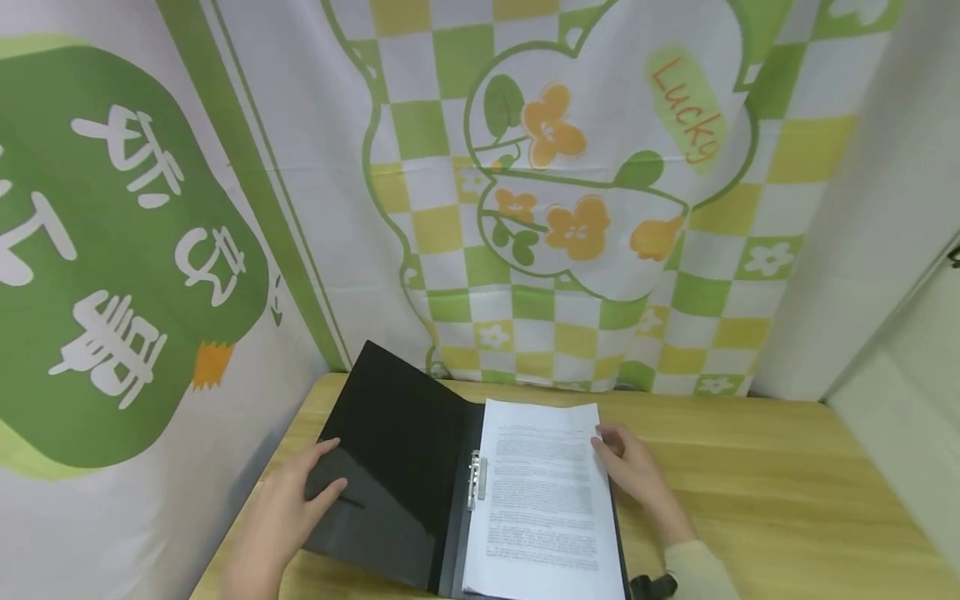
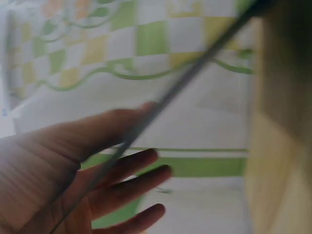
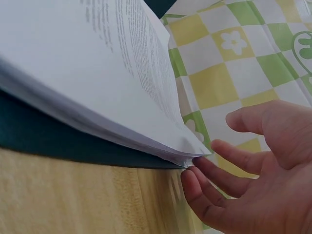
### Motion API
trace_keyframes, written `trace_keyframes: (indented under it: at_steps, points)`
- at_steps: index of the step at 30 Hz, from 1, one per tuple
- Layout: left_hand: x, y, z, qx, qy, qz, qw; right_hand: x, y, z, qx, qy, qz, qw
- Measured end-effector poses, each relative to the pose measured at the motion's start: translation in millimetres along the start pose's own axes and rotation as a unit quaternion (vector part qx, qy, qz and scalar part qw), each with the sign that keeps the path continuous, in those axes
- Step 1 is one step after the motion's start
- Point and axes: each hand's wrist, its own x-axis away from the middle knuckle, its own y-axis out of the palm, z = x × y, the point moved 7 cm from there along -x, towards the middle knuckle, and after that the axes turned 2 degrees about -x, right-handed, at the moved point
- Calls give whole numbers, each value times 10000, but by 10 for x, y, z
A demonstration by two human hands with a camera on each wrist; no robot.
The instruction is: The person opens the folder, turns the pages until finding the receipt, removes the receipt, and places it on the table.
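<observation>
A black clip folder (image 1: 390, 467) lies spread on the table, its left cover tilted up. My left hand (image 1: 281, 500) holds that cover at its outer edge. In the left wrist view the cover (image 2: 185, 80) appears edge-on between the thumb and the spread fingers of the left hand (image 2: 97, 165). A thick stack of printed paper (image 1: 543, 500) lies on the folder's right side, beside a metal clip (image 1: 476, 481). My right hand (image 1: 633, 467) is at the stack's upper right edge. In the right wrist view its fingertips touch the paper corner, with the thumb held away.
The wooden table (image 1: 750, 483) extends to the right of the folder. A checked green and yellow cloth (image 1: 577, 208) hangs behind it, and another printed cloth (image 1: 127, 250) hangs on the left. A black strap (image 1: 652, 587) is around the right wrist.
</observation>
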Motion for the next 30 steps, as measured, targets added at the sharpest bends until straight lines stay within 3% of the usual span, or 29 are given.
trace_keyframes:
  at_steps: [5,10,15,22,30]
  points:
    - [9,338,-329,-347,-35,-58,9994,-68,-67,-50,-60,-161,88,9998]
    - [-10,684,-658,-361,-252,-435,9981,-43,-75,-103,165,-130,-90,9997]
    - [60,927,-840,-365,-407,-617,9966,5,-16,-136,498,-215,-230,9983]
    - [108,1069,-872,-712,-609,-910,9914,55,61,-133,584,-326,-287,9973]
    - [-34,1223,-543,-573,-454,-1178,9903,79,75,-184,903,-537,-197,9943]
